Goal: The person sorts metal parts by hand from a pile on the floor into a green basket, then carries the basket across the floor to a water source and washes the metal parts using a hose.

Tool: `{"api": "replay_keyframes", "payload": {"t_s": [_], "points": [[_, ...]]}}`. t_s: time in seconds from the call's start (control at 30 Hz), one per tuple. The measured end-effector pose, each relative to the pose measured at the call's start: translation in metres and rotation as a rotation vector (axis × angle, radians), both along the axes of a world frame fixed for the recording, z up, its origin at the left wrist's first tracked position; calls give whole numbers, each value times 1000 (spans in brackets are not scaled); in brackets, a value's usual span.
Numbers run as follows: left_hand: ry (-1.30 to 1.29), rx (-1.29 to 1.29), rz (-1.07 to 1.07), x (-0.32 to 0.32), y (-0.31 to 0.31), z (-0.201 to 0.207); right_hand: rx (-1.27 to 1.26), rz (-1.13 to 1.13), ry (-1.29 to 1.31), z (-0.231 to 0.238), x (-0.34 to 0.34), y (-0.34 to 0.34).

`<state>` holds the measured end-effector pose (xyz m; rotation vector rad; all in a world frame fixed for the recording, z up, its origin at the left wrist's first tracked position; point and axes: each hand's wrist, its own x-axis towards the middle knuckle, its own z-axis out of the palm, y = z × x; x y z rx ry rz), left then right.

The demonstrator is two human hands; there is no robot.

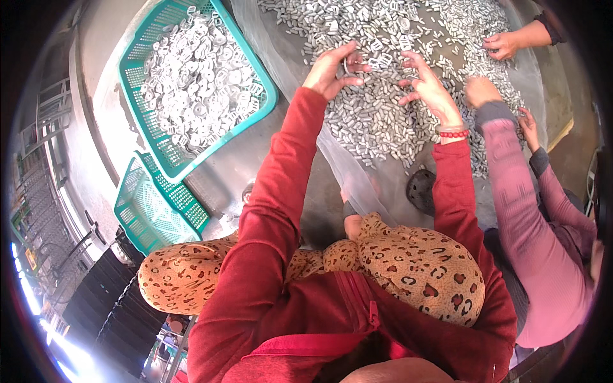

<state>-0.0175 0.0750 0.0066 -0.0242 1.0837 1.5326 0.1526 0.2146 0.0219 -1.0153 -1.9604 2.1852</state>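
While our left hand (332, 67) pinches a small metal ring (350, 66) above the grey pile of metal pieces (377, 121), our right hand (426, 86) hovers open; we judge the ring light, stiff, slippery, best gripped by its rim.

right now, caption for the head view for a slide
Left hand and right hand sort small grey metal pieces beside a green basket.
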Motion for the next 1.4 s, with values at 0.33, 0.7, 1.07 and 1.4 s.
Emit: {"api": "replay_keyframes", "payload": {"t_s": [0.33, 0.7, 1.07, 1.4], "points": [[1614, -397, -515, 23, 50, -61, -822, -263, 402, -10, 15, -16], [739, -5, -324, 26, -3, 15, -972, -222, 607, -11, -12, -24], [1315, 86, -137, 30, -15, 6, -593, -146, 215, -10, -2, -33], [692, 282, -398, 12, -54, 13, -646, -68, 64, -1, 1, -54]]}}
